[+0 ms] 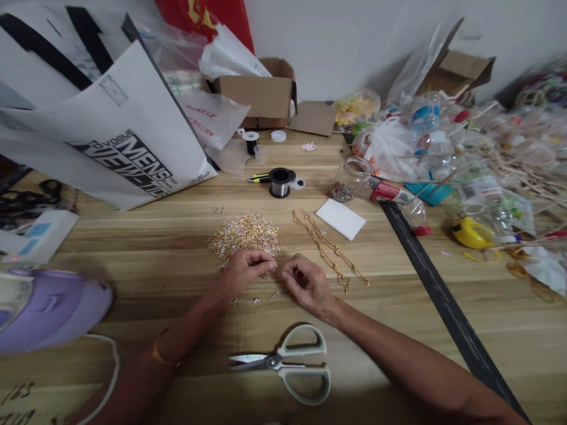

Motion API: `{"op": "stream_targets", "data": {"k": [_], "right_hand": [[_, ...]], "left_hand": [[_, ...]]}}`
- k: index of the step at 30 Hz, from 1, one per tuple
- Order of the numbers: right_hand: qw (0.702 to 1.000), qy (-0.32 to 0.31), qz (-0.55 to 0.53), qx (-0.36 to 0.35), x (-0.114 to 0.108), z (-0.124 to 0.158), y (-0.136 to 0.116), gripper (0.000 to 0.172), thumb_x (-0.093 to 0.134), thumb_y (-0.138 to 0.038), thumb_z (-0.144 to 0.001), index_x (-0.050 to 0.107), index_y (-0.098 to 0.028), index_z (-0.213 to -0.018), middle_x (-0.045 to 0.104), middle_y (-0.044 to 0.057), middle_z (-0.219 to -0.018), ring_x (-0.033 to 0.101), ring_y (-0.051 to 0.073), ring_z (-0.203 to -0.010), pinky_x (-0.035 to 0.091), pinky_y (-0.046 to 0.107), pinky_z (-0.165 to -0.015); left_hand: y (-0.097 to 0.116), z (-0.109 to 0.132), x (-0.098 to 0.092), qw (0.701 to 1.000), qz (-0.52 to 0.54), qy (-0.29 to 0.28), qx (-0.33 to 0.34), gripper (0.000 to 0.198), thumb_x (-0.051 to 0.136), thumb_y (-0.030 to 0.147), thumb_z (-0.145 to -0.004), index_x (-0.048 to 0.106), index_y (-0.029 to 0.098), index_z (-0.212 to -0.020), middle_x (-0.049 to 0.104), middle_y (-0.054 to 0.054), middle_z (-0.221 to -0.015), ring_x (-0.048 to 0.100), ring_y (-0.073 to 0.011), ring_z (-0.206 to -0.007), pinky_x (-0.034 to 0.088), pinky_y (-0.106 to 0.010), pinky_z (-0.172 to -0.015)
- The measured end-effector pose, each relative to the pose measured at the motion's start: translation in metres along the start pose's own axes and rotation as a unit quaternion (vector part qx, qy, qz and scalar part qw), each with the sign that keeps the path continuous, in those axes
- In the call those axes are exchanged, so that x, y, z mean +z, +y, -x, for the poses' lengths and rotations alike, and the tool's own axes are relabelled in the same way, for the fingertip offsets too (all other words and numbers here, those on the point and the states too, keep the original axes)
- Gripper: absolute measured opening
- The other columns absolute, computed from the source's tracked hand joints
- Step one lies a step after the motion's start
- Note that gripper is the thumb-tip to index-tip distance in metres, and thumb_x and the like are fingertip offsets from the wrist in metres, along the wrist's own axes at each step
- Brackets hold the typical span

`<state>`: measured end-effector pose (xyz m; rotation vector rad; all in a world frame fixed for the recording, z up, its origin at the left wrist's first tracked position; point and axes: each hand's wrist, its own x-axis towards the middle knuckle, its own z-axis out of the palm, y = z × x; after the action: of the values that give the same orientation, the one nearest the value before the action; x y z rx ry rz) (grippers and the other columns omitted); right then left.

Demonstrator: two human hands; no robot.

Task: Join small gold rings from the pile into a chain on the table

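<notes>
My left hand is closed in a pinch at the front edge of a pile of small gold and silver pieces. Just right of it, almost touching, my right hand has its thumb and fingertips pressed together. Whatever the fingertips hold is too small to make out. A short silver chain lies on the table below my left hand. Gold chains are laid out slanting behind and right of my right hand. Nearer to me rest scissors with pale handles, their blades partly apart and pointing left.
Behind the pile are a wire spool, a folded white paper and a jar of beads. A large paper bag stands back left, a purple appliance at left. Plastic bottles and bags crowd the back right.
</notes>
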<state>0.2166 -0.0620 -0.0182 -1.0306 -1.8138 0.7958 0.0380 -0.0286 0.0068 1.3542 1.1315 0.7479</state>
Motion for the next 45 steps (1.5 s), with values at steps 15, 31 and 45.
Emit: {"op": "stream_targets", "data": {"k": [15,31,45], "right_hand": [[1.0,0.0,0.0,-0.004,0.0004,-0.0005,0.0001,0.01,0.052,-0.023,-0.087,0.055,-0.018,-0.078,0.052,0.0,-0.068,0.045,0.01,-0.054,0.035,0.022,-0.048],[1.0,0.005,-0.003,0.003,0.0012,-0.0001,0.0022,0.01,0.053,-0.022,-0.087,0.056,-0.017,-0.079,0.053,0.0,-0.069,0.046,0.009,-0.055,0.035,0.02,-0.049],[1.0,-0.002,-0.006,0.012,0.0007,0.0005,0.0025,0.011,0.052,-0.023,-0.087,0.056,-0.017,-0.08,0.054,0.001,-0.069,0.046,0.009,-0.056,0.036,0.021,-0.05]], "left_hand": [[-0.0045,-0.0014,-0.0006,1.0,0.001,-0.003,-0.001,0.015,0.067,0.028,-0.067,0.067,0.013,-0.068,0.062,0.001,-0.058,0.053,-0.0086,-0.053,0.043,-0.019,-0.053],[0.0009,0.0003,0.0002,1.0,0.012,-0.005,-0.007,0.018,0.067,0.03,-0.069,0.066,0.012,-0.068,0.062,0.001,-0.06,0.053,-0.0084,-0.055,0.044,-0.019,-0.055],[-0.0071,-0.0024,-0.0047,0.999,0.028,-0.027,-0.009,0.017,0.071,0.024,-0.065,0.069,0.012,-0.075,0.065,0.0,-0.062,0.055,-0.0086,-0.056,0.044,-0.019,-0.056]]}}
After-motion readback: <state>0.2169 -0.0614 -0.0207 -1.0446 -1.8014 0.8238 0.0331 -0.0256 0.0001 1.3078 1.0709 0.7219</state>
